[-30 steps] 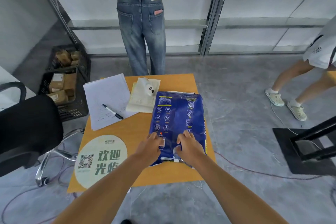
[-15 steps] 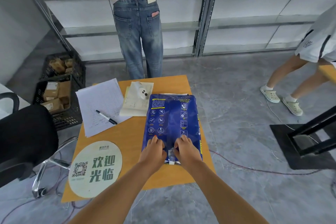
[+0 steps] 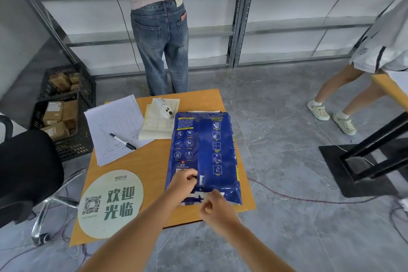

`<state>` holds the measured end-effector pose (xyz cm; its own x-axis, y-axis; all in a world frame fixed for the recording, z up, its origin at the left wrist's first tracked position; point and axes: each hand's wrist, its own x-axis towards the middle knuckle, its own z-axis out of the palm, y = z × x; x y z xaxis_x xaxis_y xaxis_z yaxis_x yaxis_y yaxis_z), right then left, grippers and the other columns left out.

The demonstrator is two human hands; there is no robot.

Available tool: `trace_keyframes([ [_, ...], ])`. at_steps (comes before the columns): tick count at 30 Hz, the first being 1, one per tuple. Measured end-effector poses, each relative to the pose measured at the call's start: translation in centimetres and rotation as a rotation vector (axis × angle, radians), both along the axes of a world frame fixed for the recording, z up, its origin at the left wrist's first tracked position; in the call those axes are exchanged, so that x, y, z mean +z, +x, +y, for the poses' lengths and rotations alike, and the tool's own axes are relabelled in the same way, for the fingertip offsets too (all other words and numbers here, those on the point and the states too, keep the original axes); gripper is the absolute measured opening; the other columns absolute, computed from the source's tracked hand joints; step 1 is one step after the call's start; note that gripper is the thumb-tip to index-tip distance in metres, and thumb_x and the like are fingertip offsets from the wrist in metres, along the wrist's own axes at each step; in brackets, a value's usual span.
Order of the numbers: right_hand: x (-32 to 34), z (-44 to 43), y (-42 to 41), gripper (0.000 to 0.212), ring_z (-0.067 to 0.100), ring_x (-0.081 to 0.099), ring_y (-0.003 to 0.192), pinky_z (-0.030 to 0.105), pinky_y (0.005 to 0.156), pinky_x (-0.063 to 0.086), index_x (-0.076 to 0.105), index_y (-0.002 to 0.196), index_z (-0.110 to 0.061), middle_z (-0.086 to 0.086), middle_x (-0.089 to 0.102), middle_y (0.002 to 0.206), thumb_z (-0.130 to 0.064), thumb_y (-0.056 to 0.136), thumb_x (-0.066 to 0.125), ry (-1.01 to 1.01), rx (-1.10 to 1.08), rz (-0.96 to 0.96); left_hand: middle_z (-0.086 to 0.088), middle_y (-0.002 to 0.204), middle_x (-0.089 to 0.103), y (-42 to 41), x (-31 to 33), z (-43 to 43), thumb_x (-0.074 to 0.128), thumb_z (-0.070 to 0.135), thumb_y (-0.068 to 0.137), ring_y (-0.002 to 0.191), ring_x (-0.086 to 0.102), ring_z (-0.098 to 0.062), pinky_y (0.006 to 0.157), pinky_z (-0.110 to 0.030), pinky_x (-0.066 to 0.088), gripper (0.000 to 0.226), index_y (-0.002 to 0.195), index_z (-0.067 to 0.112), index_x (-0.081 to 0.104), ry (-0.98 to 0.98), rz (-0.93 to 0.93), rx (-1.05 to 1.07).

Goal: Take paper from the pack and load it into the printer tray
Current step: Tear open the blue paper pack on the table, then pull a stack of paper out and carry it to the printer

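Head view is filled mostly by an orange worktop (image 3: 154, 161), on which the blue paper pack (image 3: 204, 152) lies flat at the right side, its long axis running from the near edge away toward the far edge. Every place below is given relative to that pack. To its left, loose printed sheets (image 3: 114, 126) are spread with a black marker pen (image 3: 122, 141) lying on them; nearer and also to the left, a round welcome sign with a QR code (image 3: 110, 203) rests on the worktop. Against the pack's far left corner a pale notepad (image 3: 154, 126) is seen with a small white device (image 3: 163, 108) on top.

At the pack's near end the wrapper is torn, with white showing through. The left hand (image 3: 182, 183) is curled on the wrapper just left of the centre seam, fingers closed on a fold of it. The right hand (image 3: 215, 206) is held at the near edge, fingers pinched together; whether a flap of wrapper is caught between them cannot be told. Both hands are at the same short end, so the opening is judged to proceed lengthwise away from the person. No printer tray is in view.
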<state>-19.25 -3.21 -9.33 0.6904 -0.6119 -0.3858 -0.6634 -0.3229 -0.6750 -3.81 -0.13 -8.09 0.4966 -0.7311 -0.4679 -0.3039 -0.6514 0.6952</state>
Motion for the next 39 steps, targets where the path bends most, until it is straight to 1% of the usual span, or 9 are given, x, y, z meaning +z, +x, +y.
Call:
trace_keyframes([
  [3,-2.0,1.8,-1.6,0.016,0.007,0.054,0.074,0.028,0.075,0.052,0.047,0.07,-0.03,-0.009,0.052,0.093,-0.027,0.079,0.06,-0.003,0.005,0.058,-0.009,0.088,0.064,-0.9,1.1,-0.7,0.041,0.005,0.094,0.059,0.049,-0.016,0.053,-0.027,0.04,0.031,0.108,0.016,0.067,-0.047,0.078,0.011],
  [6,-2.6,2.1,-2.2,0.024,0.005,0.051,0.067,0.029,0.068,0.05,0.041,0.064,-0.032,-0.014,0.049,0.083,-0.025,0.077,0.061,0.025,-0.078,0.091,-0.011,0.121,0.063,-1.3,2.9,-1.8,0.043,0.011,0.097,0.089,0.063,-0.028,0.073,-0.036,0.053,0.038,0.132,0.014,0.057,-0.115,0.088,0.03],
  [12,-1.1,0.7,-1.5,0.027,0.01,0.051,0.065,0.032,0.063,0.046,0.038,0.066,-0.03,-0.011,0.051,0.069,-0.024,0.084,0.056,0.077,-0.115,0.029,0.003,0.121,0.061,-1.7,4.0,-5.2,0.05,0.023,0.096,0.111,0.058,-0.015,0.087,-0.024,0.044,0.027,0.098,0.039,0.072,-0.192,0.183,-0.14],
  [15,0.2,0.3,-0.8,0.004,0.005,0.054,0.07,0.023,0.062,0.044,0.048,0.09,-0.026,-0.012,0.054,0.077,-0.027,0.093,0.046,0.107,-0.148,-0.079,0.003,0.128,0.052,-2.4,3.1,-6.9,0.051,0.026,0.095,0.12,0.051,-0.012,0.102,-0.027,0.04,0.028,0.112,0.034,0.072,-0.185,0.17,-0.277],
  [22,0.9,-2.1,1.0,0.05,0.019,0.037,0.131,0.023,0.107,0.033,0.038,0.145,-0.006,0.005,0.038,0.145,-0.006,0.095,0.039,-0.111,-0.317,-0.131,0.011,0.15,0.036,-3.7,0.9,-8.0,0.041,0.037,0.096,0.139,0.034,-0.009,0.114,-0.034,0.03,0.038,0.13,0.036,0.058,-0.02,-0.062,-0.629],
  [25,0.3,-2.3,0.3,0.05,0.026,0.04,0.118,0.041,0.108,0.038,0.05,0.133,-0.002,0.014,0.052,0.13,0.0,0.085,0.038,-0.268,-0.275,-0.064,0.016,0.152,0.029,-3.6,1.0,-6.3,0.036,0.041,0.098,0.137,0.035,-0.008,0.105,-0.041,0.043,0.044,0.141,0.033,0.042,-0.085,-0.22,-0.691],
  [29,0.6,-2.8,-0.6,0.047,0.025,0.039,0.121,0.03,0.106,0.037,0.046,0.128,-0.01,0.006,0.043,0.13,0.002,0.083,0.042,-0.218,-0.298,0.114,0.004,0.137,0.046,-2.0,1.6,-3.5,0.044,0.031,0.097,0.117,0.056,-0.02,0.089,-0.042,0.052,0.035,0.131,0.02,0.044,-0.091,-0.32,-0.712],
  [36,2.1,-4.7,-1.2,0.04,0.032,0.047,0.125,0.035,0.1,0.042,0.04,0.134,-0.003,0.015,0.043,0.138,-0.012,0.094,0.041,-0.218,-0.216,0.297,-0.005,0.066,0.059,-0.5,4.9,-2.6,0.038,0.034,0.09,0.065,0.052,-0.028,0.066,-0.032,0.033,0.04,0.079,0.009,0.067,0.172,-0.853,-0.904],
  [39,2.6,-5.6,-1.6,0.04,0.035,0.053,0.123,0.036,0.089,0.045,0.042,0.133,0.001,0.019,0.05,0.137,-0.009,0.095,0.038,-0.029,-0.359,0.317,-0.006,0.081,0.066,1.4,5.7,-1.4,0.037,0.034,0.089,0.073,0.057,-0.027,0.069,-0.033,0.035,0.036,0.082,0.014,0.065,0.348,-0.868,-0.823],
])
